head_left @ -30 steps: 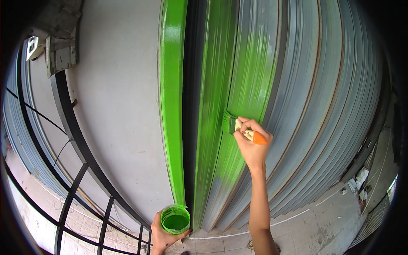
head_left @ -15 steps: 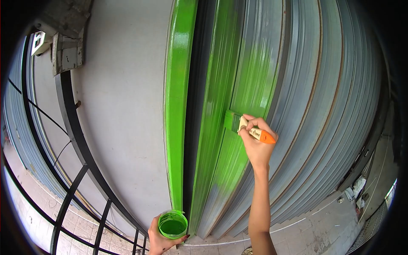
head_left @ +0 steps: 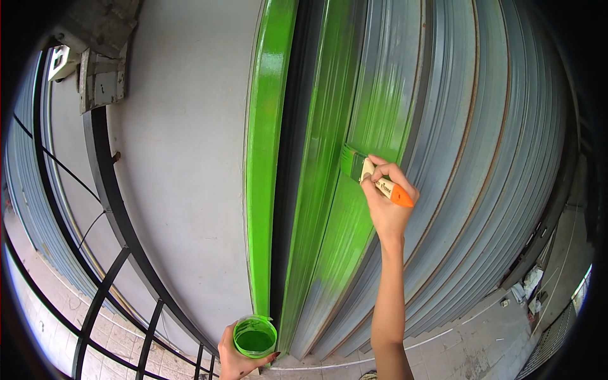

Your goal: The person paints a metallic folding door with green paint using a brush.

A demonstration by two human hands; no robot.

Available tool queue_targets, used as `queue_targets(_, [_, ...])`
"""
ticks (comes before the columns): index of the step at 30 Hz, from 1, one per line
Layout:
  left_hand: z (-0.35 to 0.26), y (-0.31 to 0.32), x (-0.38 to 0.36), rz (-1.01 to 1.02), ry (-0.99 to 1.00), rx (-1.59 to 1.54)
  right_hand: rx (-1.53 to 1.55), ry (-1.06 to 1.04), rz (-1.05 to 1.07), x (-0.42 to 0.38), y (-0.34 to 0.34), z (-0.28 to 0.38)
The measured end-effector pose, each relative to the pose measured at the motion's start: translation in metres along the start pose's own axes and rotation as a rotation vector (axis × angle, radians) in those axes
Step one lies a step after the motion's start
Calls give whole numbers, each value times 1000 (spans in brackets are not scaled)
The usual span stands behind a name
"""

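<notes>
Brush (head_left: 358, 163): right hand (head_left: 391, 204) grips it, bristles against shutter
Tub (head_left: 255, 336): cupped in left hand (head_left: 239, 358), green paint inside
Shutter (head_left: 379, 120): left strips mostly green, right ones grey

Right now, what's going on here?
A person's right hand holds a paintbrush, its bristles against a partly green metal panel. The left hand holds an open tub of green paint low down. Grey shows above and below the panel's green; the panels further right are grey.
</notes>
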State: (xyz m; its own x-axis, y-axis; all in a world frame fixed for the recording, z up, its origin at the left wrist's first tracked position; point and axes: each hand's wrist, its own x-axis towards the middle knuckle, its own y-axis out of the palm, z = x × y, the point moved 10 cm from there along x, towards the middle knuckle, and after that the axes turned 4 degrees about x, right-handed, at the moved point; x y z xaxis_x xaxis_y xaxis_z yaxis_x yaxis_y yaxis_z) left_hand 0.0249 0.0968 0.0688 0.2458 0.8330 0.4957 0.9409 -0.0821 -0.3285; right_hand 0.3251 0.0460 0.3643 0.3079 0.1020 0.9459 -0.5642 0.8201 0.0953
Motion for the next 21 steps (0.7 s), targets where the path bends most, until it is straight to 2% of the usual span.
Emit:
queue_targets(4, [1, 0, -2, 7, -10, -39, -4, 124, 154, 2, 10, -13])
queue_targets(5, [2, 0, -1, 4, -11, -39, 82, 112, 107, 5, 5, -18])
queue_targets(8, [4, 0, -2, 6, -23, -36, -28, -6, 60, 10, 8, 2])
queue_targets(9, [6, 0, -3, 8, -27, -36, 10, 27, 138, 9, 15, -7])
queue_targets(12, [6, -2, -3, 10, -26, -47, 102, 172, 111, 15, 5, -23])
queue_targets(13, [6, -2, -2, 11, -23, -51, 83, 53, 40, 19, -1, -10])
queue_targets(16, [8, -1, -3, 5, -37, -68, -11, 56, 118, 24, 12, -6])
queue_targets(17, [8, -1, -3, 4, -33, -68, -35, -9, 196, 24, 17, 1])
queue_targets(20, [8, -1, -2, -4, -20, -61, 116, 28, 63, 36, 2, 1])
queue_targets(21, [6, -2, -2, -5, -18, -51, 79, 31, 99, 39, 8, 2])
